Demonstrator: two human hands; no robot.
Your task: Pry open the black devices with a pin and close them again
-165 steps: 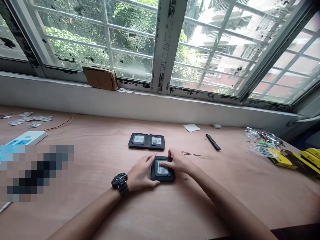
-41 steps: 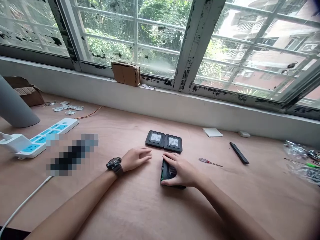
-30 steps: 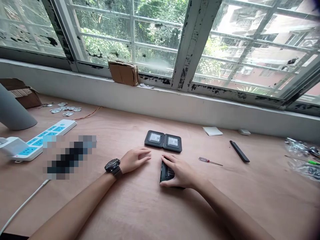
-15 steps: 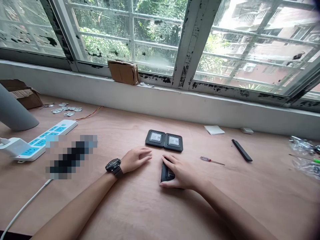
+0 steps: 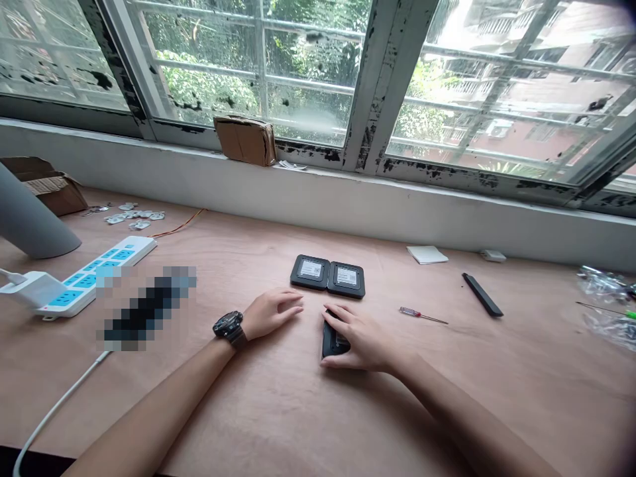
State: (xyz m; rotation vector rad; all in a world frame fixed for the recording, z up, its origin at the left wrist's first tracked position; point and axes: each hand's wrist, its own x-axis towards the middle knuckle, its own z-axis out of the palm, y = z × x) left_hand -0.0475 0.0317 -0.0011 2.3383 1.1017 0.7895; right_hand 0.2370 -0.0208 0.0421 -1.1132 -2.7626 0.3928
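Note:
My right hand spans a flat black square device on the table, thumb at its near edge and fingertips at the far edge. The hand covers much of the device's right side. To the left, my left hand rests on the tabletop with fingers stretched out and nothing in them; a black watch is on that wrist. Just beyond both hands lie two similar black square devices, one on the left and one on the right, side by side with white labels facing up.
A small screwdriver and a black bar lie to the right. White paper is near the wall. At left are a power strip, a white cable, a blurred-out dark object and a grey cylinder.
The view has shifted slightly. Both hands keep nearly the same pose, and the right hand stays on the black device.

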